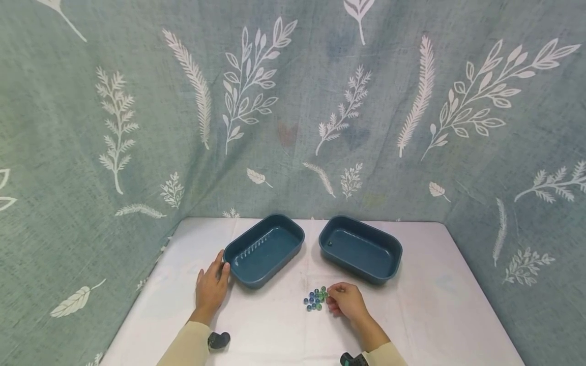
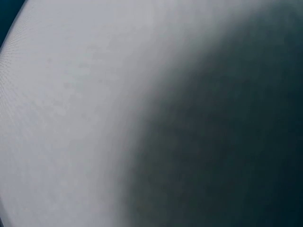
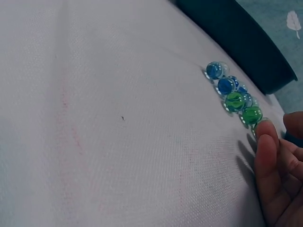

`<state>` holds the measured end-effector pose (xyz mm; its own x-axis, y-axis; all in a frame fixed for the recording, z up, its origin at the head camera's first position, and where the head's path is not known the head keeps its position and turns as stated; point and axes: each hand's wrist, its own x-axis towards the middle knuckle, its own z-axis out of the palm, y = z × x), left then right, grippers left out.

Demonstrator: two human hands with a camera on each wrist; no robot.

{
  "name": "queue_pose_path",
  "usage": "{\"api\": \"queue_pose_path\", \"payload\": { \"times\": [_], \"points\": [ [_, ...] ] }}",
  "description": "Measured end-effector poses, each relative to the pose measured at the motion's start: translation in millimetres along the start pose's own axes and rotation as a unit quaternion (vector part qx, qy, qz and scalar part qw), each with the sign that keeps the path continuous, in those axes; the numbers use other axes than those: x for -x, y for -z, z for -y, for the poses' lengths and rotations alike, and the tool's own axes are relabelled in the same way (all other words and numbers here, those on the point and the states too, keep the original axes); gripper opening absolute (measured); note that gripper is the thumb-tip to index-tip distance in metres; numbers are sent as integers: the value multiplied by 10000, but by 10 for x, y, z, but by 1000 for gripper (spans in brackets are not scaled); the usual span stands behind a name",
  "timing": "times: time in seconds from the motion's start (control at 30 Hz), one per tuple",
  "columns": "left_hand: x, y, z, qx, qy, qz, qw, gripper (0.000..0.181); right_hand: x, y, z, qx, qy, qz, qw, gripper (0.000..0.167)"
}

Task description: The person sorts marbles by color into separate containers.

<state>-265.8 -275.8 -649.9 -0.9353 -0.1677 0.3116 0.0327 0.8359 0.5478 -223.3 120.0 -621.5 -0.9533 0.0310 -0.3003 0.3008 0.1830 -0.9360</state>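
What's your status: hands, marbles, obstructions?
Left hand at left bin, fingers extended. Right hand at right edge of marbles, grip unclear. Marbles bunched on table, blue and green. No obstruction seen.

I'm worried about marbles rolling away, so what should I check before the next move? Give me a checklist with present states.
1. Clear blue and green glass marbles grouped on the white tablecloth: ok.
2. Right hand at the group's edge: ok.
3. Secure pinch on one marble: cannot tell; the fingertips obscure it.
4. No loose marbles beside those fingertips: not ok; several lie close.
5. Left dark-blue rectangular glossy tray upright, left hand at its end: ok.
6. Right dark-blue rectangular glossy tray upright: ok.
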Motion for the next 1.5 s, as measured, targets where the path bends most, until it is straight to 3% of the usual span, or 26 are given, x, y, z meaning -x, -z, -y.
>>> {"api": "queue_pose_path", "payload": {
  "times": [0.97, 1.5],
  "points": [
    [7, 28, -36, 25, 102, 69, 9999, 58, -32, -115, 40, 723, -16, -31, 9974, 6],
    [-7, 31, -50, -10, 144, 132, 9998, 59, -60, -50, 12, 250, -38, 284, 9993, 13]
  ]
}}
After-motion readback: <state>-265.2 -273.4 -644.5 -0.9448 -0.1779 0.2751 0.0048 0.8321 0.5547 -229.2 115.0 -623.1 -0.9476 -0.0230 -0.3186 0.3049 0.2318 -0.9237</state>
